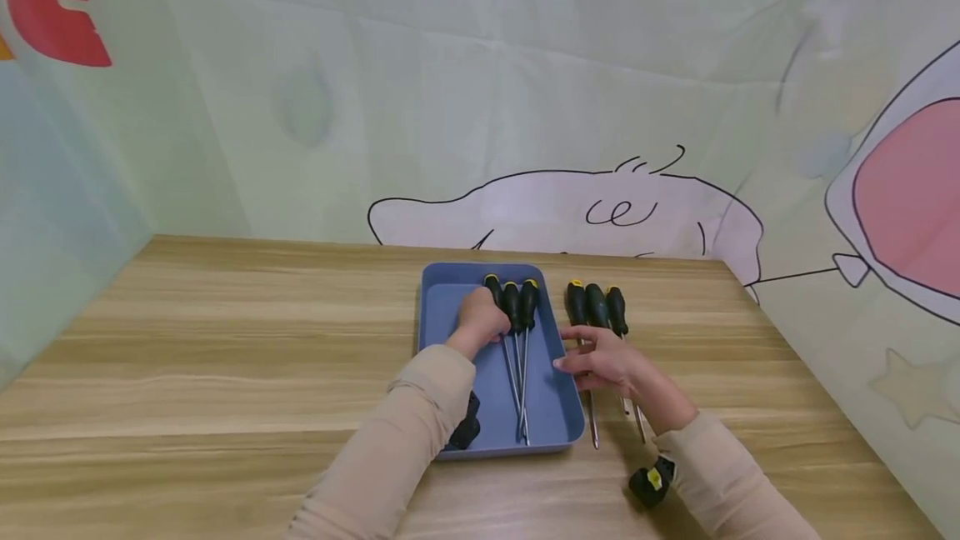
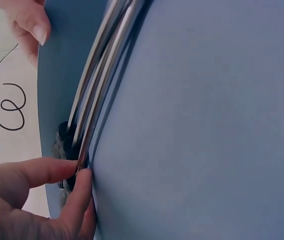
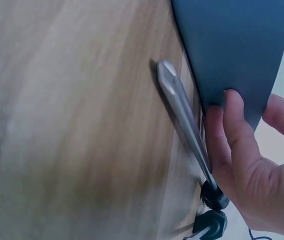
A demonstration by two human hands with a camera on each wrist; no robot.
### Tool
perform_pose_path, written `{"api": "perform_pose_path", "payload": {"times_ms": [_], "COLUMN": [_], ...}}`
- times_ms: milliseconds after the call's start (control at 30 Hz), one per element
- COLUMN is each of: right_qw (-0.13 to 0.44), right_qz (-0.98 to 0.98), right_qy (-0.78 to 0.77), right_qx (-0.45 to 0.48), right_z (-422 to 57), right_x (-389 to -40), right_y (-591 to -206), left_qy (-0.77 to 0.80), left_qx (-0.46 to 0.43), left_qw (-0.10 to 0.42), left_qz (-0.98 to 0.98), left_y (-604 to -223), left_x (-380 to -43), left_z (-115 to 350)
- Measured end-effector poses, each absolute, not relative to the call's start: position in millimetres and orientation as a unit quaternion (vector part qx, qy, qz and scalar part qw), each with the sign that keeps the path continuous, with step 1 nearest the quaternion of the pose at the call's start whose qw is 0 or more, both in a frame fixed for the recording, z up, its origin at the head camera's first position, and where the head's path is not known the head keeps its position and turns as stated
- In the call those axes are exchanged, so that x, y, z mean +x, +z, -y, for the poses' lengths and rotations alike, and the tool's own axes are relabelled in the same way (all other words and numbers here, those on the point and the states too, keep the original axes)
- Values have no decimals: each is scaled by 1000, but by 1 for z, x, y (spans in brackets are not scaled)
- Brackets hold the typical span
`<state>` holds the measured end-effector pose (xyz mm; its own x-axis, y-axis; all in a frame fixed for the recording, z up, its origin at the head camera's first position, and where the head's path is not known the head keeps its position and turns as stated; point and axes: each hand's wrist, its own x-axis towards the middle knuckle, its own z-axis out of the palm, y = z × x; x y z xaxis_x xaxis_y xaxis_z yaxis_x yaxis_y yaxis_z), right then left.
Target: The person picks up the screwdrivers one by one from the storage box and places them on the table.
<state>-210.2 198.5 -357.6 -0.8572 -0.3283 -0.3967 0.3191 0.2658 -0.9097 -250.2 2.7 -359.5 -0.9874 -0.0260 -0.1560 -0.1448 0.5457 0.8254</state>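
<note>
A blue tray (image 1: 552, 390) holds three screwdrivers with black handles, yellow-marked ends and long metal shafts. My left hand (image 1: 482, 319) reaches into it and pinches the leftmost screwdriver (image 1: 492, 286) where the handle meets the shaft. In the left wrist view, thumb and index fingertip close round that shaft (image 2: 84, 145). On the tray's right side, my right hand (image 1: 603, 361) grips the wall, with fingers (image 3: 237, 120) against the outside and the thumb at the rim. Just beyond it, three more screwdrivers (image 1: 596, 307) lie side by side on the table, their shafts partly hidden by the right hand.
The wooden table (image 1: 225, 357) meets a printed cloth backdrop (image 1: 300, 148) at the back and right. A black wrist device (image 1: 651, 483) with a yellow mark sits by the right cuff. Another black device (image 1: 467, 425) by the left cuff overlaps the tray's lower left.
</note>
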Motion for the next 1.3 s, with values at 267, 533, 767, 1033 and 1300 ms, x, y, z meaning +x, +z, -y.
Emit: {"api": "perform_pose_path", "payload": {"times_ms": [267,533,767,1033,1300], "right_qw": [270,272,269,266,266], "right_qz": [-743,-742,-747,-751,-750], "right_qy": [-612,-613,-608,-604,-605], "right_qx": [-1,-4,1,1,2], "right_z": [-198,-199,-199,-198,-199], "right_x": [-210,-211,-210,-209,-209], "right_y": [-357,-358,-358,-358,-358], "left_qy": [472,425,460,559,608], "left_qx": [-57,-37,-34,-54,-80], "left_qw": [60,53,85,145,176], "left_qz": [-878,-903,-883,-815,-770], "left_y": [-360,-360,-357,-353,-352], "left_x": [-250,-247,-245,-246,-246], "left_z": [-4,-3,2,14,20]}}
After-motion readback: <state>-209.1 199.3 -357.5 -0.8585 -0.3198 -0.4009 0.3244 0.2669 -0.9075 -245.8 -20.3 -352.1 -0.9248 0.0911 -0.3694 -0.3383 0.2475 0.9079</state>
